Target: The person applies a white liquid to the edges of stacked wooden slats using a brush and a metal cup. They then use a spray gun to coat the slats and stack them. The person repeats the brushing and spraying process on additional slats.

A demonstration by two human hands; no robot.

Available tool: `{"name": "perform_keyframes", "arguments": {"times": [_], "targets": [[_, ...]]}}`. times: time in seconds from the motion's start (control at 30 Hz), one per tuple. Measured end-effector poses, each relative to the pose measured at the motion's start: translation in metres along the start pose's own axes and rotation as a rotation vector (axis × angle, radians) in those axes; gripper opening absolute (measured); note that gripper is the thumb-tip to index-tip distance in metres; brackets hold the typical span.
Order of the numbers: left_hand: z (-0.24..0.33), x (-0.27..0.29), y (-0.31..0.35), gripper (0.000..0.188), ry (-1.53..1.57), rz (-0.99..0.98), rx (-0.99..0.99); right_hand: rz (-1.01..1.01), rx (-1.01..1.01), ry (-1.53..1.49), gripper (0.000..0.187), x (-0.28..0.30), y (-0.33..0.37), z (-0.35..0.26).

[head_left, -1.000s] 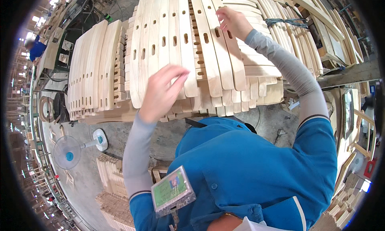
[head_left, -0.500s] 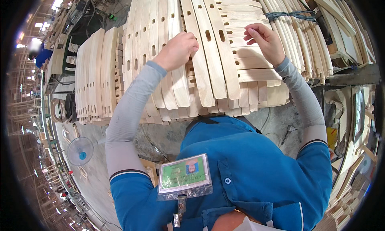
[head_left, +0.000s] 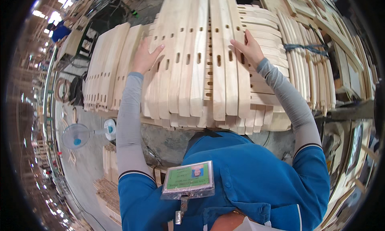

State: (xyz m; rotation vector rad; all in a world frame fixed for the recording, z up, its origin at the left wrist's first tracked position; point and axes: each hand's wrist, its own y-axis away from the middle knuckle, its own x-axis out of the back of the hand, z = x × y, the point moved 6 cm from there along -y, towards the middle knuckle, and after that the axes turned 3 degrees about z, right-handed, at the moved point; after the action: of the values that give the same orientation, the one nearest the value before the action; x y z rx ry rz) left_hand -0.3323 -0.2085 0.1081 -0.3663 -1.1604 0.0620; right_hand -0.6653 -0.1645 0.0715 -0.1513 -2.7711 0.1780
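Note:
Pale wooden slats with oval slots (head_left: 173,82) lie side by side lengthwise on top of a stack. My left hand (head_left: 145,58) rests at the left side of this row, thumb spread away from the fingers, which reach down over the outer slats. To the right, three slats (head_left: 228,78) lie together, parted from the others by a narrow gap where slotted pieces beneath show. My right hand (head_left: 249,51) is open against the right edge of these three, its thumb on their top and its fingers pointing away from me. Neither hand is closed round a slat.
Another stack of slats (head_left: 105,58) stands to the left. On the right, crosswise pieces (head_left: 264,62) lie beside wooden strips (head_left: 300,62) tied with a dark band (head_left: 306,49). A fan (head_left: 76,136) stands on the floor at left. A metal beam (head_left: 349,110) juts in at right.
My left hand has moved left from the middle slats to the row's left side and opened. My right hand has come down onto the right-hand slats. The three slats now lie straighter.

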Motion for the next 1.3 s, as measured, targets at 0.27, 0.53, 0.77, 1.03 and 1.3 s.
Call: {"name": "perform_keyframes", "arguments": {"times": [0.27,0.53,0.77,1.03,1.3], "targets": [[-0.057,-0.033,0.034,0.058,0.540,-0.142,0.257,-0.011,-0.048,-0.707,0.061,-0.062,0.010,0.011],[0.025,-0.008,0.067,0.055,-0.141,-0.046,-0.308,0.073,0.123,-0.189,0.054,-0.030,0.000,0.029],[0.029,0.037,0.179,0.045,0.121,-0.324,-0.598,-0.119,0.621,0.594,0.039,-0.093,-0.029,-0.065],[-0.190,0.215,0.190,0.017,0.725,-0.041,-0.270,-0.259,0.737,0.414,0.032,-0.277,-0.035,-0.222],[-0.521,0.275,0.194,0.014,0.622,0.509,0.528,-0.417,0.760,0.426,0.027,-0.486,-0.040,-0.311]]}}
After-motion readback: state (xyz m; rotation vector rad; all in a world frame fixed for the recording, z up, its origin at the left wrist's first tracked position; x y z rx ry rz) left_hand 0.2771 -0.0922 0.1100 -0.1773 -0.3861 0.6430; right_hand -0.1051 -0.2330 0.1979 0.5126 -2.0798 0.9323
